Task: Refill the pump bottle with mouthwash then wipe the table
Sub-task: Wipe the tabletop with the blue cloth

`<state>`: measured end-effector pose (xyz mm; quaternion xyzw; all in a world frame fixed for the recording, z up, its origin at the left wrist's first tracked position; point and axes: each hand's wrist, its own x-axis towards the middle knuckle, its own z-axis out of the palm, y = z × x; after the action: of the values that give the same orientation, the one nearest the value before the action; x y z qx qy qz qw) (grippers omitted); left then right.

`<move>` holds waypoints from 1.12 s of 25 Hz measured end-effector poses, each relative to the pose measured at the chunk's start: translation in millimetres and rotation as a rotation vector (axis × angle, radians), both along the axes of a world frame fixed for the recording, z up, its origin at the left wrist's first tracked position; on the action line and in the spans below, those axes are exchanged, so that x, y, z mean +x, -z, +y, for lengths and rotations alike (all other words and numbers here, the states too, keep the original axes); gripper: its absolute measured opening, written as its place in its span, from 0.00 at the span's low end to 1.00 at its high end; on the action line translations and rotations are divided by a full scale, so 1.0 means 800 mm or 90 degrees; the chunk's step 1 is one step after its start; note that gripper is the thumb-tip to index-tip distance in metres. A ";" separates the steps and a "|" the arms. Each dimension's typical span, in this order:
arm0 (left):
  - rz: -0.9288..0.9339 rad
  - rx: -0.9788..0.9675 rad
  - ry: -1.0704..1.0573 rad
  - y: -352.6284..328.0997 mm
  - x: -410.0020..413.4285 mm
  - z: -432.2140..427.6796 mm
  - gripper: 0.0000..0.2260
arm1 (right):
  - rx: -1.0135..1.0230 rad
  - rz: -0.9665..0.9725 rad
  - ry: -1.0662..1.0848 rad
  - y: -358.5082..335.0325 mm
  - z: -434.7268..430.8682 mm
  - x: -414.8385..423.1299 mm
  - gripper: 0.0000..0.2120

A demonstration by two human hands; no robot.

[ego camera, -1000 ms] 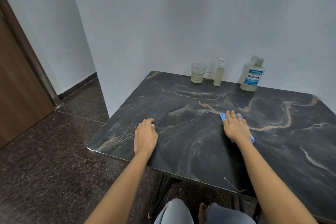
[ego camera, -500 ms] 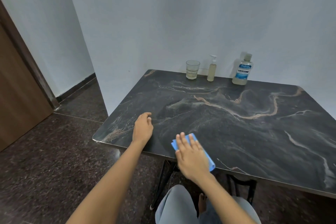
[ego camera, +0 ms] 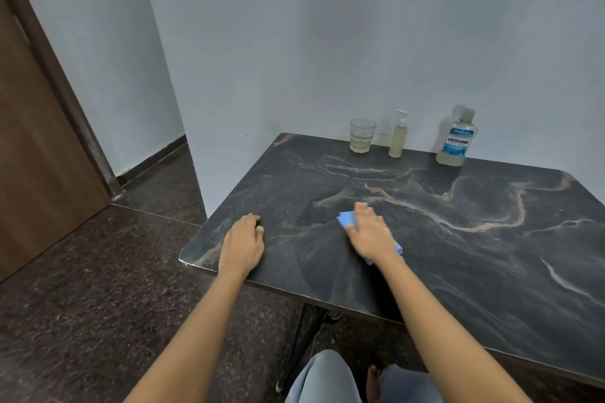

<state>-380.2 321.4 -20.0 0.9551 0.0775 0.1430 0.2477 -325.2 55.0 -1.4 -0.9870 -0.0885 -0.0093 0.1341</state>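
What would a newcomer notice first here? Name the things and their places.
The right hand pressing a blue cloth flat on the dark marble table, left hand resting near the table's left edge. Along the wall stand a glass, pump bottle and mouthwash bottle.

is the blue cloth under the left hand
No, the blue cloth lies under the right hand; the left hand rests bare on the dark marble table.

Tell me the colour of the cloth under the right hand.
Blue cloth, seen in the head view.
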 end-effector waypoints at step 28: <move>-0.012 -0.016 0.002 0.005 0.006 0.000 0.17 | -0.033 0.009 0.048 0.004 0.021 0.123 0.26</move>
<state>-375.2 321.4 -24.1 0.9506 0.0753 0.1507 0.2606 -227.1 71.9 -4.2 -0.9928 -0.0505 -0.0054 0.1087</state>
